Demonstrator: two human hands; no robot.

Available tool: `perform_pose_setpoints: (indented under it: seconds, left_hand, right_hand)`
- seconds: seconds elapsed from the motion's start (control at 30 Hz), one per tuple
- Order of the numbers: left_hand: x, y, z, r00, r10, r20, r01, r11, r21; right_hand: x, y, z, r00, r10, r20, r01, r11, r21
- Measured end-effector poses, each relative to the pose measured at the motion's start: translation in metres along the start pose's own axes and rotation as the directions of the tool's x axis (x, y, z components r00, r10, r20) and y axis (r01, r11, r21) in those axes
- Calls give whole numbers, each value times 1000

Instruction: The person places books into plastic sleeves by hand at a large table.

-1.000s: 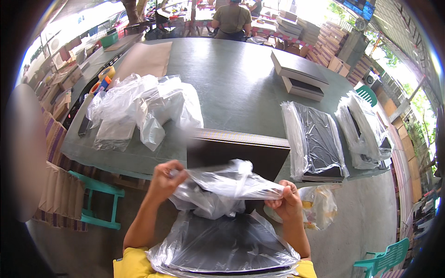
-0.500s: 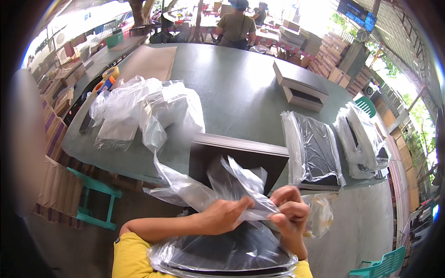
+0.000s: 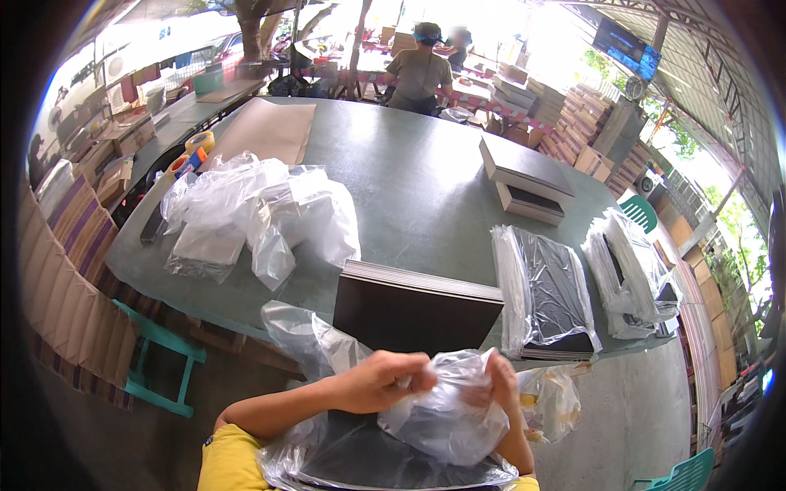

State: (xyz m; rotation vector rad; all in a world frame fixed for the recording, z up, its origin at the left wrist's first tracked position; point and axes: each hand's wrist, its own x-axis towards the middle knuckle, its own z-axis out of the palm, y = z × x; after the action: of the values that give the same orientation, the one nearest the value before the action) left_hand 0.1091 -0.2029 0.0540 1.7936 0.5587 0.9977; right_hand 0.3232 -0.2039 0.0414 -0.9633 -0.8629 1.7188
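A clear plastic bag [image 3: 446, 413] is bunched up between my two hands. My left hand [image 3: 391, 382] pinches its upper left edge with closed fingers. On the other side my right hand [image 3: 501, 383] grips the bag, its fingers partly covered by the crinkled film. Below them, against my body, lies a black panel wrapped in clear plastic [image 3: 360, 454]. Another loose plastic bag [image 3: 307, 335] trails off beside my left forearm. Just beyond my hands, a stack of black panels [image 3: 417, 315] with pale edges rests at the table's near edge.
The dark green table [image 3: 401, 188] holds a heap of plastic bags [image 3: 254, 209], tape rolls [image 3: 196, 145] and brown sheet [image 3: 266, 131] at left. Plastic-wrapped black panels [image 3: 547, 286] and two dark boxes [image 3: 528, 168] are at right. Teal stools [image 3: 160, 360] flank it; a person [image 3: 419, 69] is beyond.
The bag was stretched long between my hands; now it is gathered into a puffed bunch. My right hand has turned upright, and the film no longer covers the black stack.
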Motion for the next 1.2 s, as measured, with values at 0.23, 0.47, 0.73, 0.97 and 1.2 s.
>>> perform_pose_setpoints:
  seconds: [0.23, 0.47, 0.73, 0.97, 1.2]
  left_hand:
    - [2, 18, -15, 963, -203, 179, 266, 833, -485]
    - [0, 5, -38, 954, -103, 281, 223, 872, -436]
    - [-14, 16, -25, 820, -174, 545, 41, 968, 248]
    - [-23, -14, -1, 810, -208, 548, -356, 567, 743]
    - [-49, -48, -8, 853, 13, 521, -457, 501, 735]
  right_hand:
    - [-1, -5, 8, 579, 207, 789, 123, 934, -335]
    - [-10, -8, -20, 628, 101, 772, -511, 801, 311]
    - [14, -15, -21, 805, 511, 301, 526, -382, -759]
    - [14, -3, -65, 912, 0, 410, 288, -713, -639]
    - [13, -15, -78, 803, 20, 596, 331, -847, -416]
